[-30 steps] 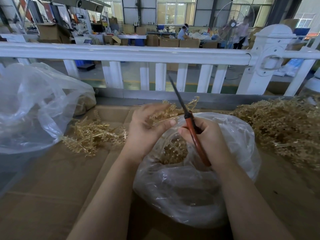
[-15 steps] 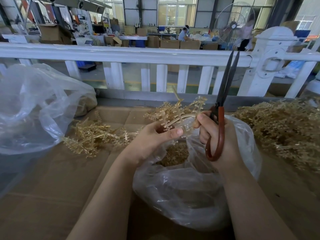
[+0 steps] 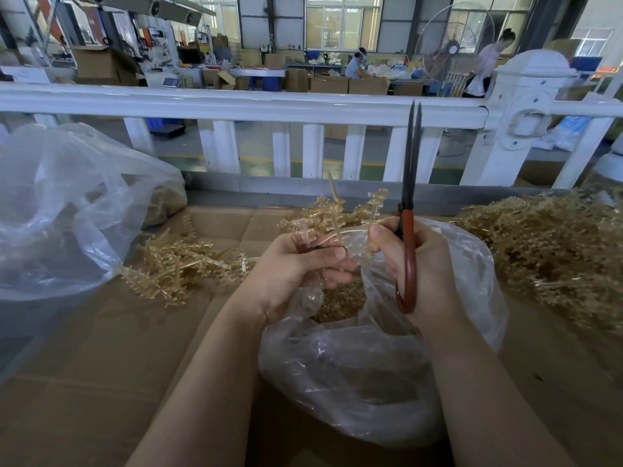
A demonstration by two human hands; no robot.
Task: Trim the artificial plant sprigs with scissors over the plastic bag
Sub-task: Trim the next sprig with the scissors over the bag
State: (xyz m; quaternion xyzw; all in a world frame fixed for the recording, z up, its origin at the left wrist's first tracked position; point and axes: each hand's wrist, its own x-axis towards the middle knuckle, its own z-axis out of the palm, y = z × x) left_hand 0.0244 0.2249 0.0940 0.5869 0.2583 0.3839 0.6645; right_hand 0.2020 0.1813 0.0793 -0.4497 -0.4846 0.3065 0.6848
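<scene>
Two hands: knobbly sprig [image 3: 333, 217], red-handled scissors [image 3: 408, 210].

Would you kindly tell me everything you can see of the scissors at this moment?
The scissors have two long, dark, narrow blades and reddish-brown looped handles, seemingly coated metal. They stand nearly upright, tips pointing up in front of the white railing, blades almost together with a thin gap between them. The right hand grips the handles, fingers curled round them, above the clear plastic bag. The blades touch nothing.
</scene>
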